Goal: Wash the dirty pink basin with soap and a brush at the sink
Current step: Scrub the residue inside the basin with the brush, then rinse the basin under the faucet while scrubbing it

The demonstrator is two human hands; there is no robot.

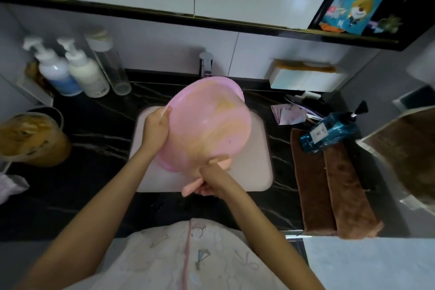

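I held the round pink plastic basin (207,120) tilted up on edge over the white rectangular sink (259,148), its far rim just below the chrome tap (206,63). The broad face turned towards me carried yellow-brown smears across much of the pink. My left hand (156,128) gripped the basin's left rim, fingers curled over the edge. My right hand (211,181) was wrapped round the handle of a peach-pink plastic brush (190,189), whose head lay against the basin's lower edge; the handle's end stuck out to the left below my fist. The two hands were apart, one at each side of the basin. The sink was set into a black bench with white veining (98,148). At the back left of the bench stood two white pump bottles (56,70) side by side, with a clear cylindrical container (113,70) just beside them. Nearer on the left sat a clear tub of brownish contents (30,136). To the right of the sink a folded brown towel (341,183) lay along the bench, and a blue translucent pump bottle (329,133) lay on its side across the towel's far end. Behind that, against the wall, was a white tissue box (306,77).
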